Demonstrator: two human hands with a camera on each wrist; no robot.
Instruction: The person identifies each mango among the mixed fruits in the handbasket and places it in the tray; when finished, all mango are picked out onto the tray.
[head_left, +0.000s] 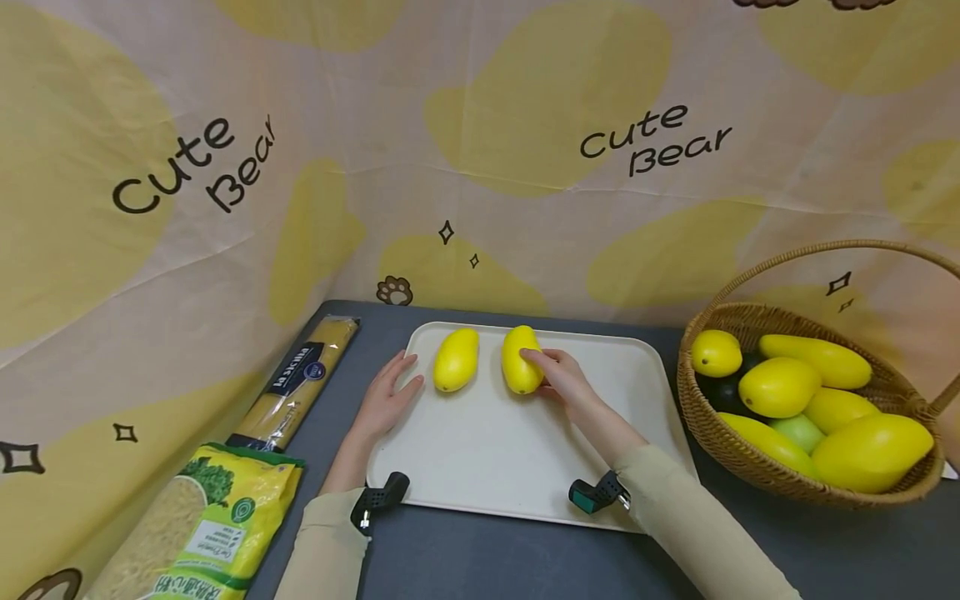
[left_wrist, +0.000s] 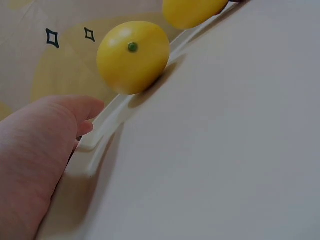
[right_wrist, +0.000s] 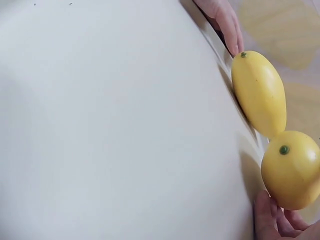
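Observation:
Two yellow mangoes lie near the far edge of a white tray (head_left: 480, 458). My right hand (head_left: 566, 383) holds the right mango (head_left: 519, 362), its thumb on top and its fingers along the right side. In the right wrist view, fingertips (right_wrist: 265, 215) touch the lower side of that mango (right_wrist: 290, 170). Just to its left is the other mango (head_left: 456, 360), with nothing touching it. My left hand (head_left: 386, 400) rests at the tray's left rim, its fingers loosely extended and apart from the left mango. The left wrist view shows this hand (left_wrist: 45, 150) beside the rim.
Right of the tray stands a wicker basket (head_left: 690, 400) with a tall handle, holding several yellow fruits, a green one and something dark. On the left lie a pack of spaghetti (head_left: 300, 375) and a yellow-green bag of pasta (head_left: 202, 525). A patterned cloth (head_left: 510, 167) hangs behind.

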